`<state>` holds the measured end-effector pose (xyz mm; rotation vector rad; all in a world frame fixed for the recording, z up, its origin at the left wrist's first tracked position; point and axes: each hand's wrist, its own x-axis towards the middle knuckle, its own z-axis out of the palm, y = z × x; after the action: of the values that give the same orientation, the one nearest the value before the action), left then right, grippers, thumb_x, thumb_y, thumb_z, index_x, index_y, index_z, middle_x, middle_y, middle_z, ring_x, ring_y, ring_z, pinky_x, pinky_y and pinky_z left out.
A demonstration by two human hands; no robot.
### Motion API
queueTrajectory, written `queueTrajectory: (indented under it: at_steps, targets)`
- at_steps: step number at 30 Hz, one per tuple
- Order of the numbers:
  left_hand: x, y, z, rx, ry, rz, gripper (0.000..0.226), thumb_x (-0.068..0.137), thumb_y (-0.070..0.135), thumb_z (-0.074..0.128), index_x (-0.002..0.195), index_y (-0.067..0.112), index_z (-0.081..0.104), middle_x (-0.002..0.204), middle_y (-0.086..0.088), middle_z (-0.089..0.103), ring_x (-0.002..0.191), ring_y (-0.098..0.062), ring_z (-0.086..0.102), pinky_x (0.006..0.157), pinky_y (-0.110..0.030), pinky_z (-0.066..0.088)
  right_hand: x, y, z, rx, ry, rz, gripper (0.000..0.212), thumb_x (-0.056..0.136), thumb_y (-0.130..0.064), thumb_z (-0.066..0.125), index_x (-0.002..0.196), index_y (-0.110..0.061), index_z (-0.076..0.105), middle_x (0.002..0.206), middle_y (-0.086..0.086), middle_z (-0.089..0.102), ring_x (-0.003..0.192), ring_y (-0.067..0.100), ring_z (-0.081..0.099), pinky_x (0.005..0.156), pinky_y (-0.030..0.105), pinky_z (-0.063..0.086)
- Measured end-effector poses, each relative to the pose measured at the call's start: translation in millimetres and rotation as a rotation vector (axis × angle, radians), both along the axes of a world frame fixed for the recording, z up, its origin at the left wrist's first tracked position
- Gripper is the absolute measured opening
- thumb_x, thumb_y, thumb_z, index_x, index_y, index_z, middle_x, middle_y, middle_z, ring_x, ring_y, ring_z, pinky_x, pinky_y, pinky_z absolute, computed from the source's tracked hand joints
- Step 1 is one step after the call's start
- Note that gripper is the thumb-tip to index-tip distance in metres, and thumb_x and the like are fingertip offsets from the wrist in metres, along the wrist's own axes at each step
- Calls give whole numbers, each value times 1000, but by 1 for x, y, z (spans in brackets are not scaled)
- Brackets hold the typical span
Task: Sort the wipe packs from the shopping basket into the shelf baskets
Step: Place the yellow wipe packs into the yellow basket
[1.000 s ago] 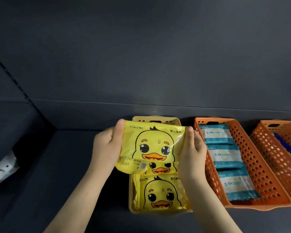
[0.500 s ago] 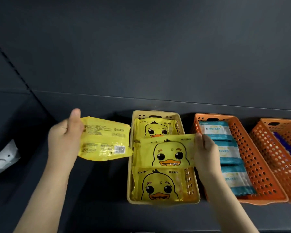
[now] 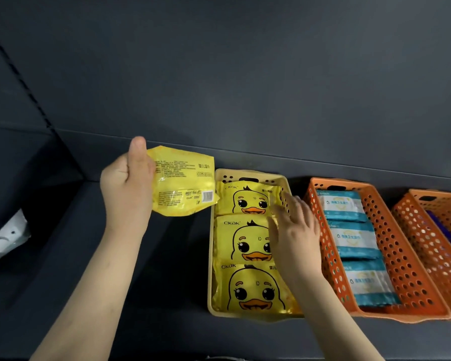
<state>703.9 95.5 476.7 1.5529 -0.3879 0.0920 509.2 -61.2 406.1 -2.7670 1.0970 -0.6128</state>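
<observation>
My left hand (image 3: 126, 187) grips a yellow duck wipe pack (image 3: 184, 187) by its left end, printed back side facing me, just left of the yellow shelf basket (image 3: 212, 256). Three yellow duck packs (image 3: 245, 200) lie in a row inside that basket. My right hand (image 3: 294, 230) rests with straight fingers on the right part of the middle pack, covering it partly.
An orange basket (image 3: 391, 259) to the right holds three teal wipe packs (image 3: 341, 205). A second orange basket (image 3: 438, 246) at the far right holds something dark blue. A white object (image 3: 4, 238) lies at the left edge. The dark shelf back wall rises behind.
My right hand has laid its duck pack into the middle of the yellow basket and let go, fingers now flat on it. My left hand lifted its pack slightly toward the basket.
</observation>
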Motion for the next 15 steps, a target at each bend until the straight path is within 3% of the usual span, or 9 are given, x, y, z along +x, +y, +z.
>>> queueTrajectory:
  at_steps: [2,5,8,10,13,15]
  targets:
    - [-2,-4,2,-18,6,-35,59,103,35,40,59,-5,32,52,-1,31,48,-4,31,48,-17,29,1,2,-7,142,86,95,40,97,-38,45,131,-19,56,149,4,42,141,26,33,115,45,28]
    - [-4,-8,1,-9,8,-51,58,103,33,38,58,-3,31,54,-4,32,47,-3,32,47,-14,29,6,1,-17,330,161,127,59,96,-53,27,147,-26,35,157,-5,26,148,18,14,121,41,17]
    - [-4,-10,0,-10,24,-69,58,103,34,37,58,0,29,53,-2,32,47,-3,32,47,-12,29,14,-4,-19,430,242,147,55,101,-48,24,153,-33,11,160,-9,-7,147,11,-15,122,36,3]
    - [-3,-12,0,-12,36,-81,57,103,35,37,58,2,28,50,3,33,47,-3,33,47,-12,30,17,-6,-20,450,325,162,55,102,-45,20,152,-35,-2,158,-7,-20,143,11,-25,121,35,-4]
    - [-4,-14,-1,-34,57,-115,56,103,37,37,57,7,29,48,8,34,48,-3,33,49,-12,31,17,-8,-18,482,359,176,55,103,-45,19,152,-34,-3,159,-4,-19,142,12,-26,120,34,-8]
    - [-6,-16,0,-44,80,-129,56,103,39,37,55,11,30,49,9,34,49,-4,33,49,-14,31,18,-5,-6,522,214,148,54,102,-45,22,153,-31,11,162,-4,-4,146,11,-14,121,34,0]
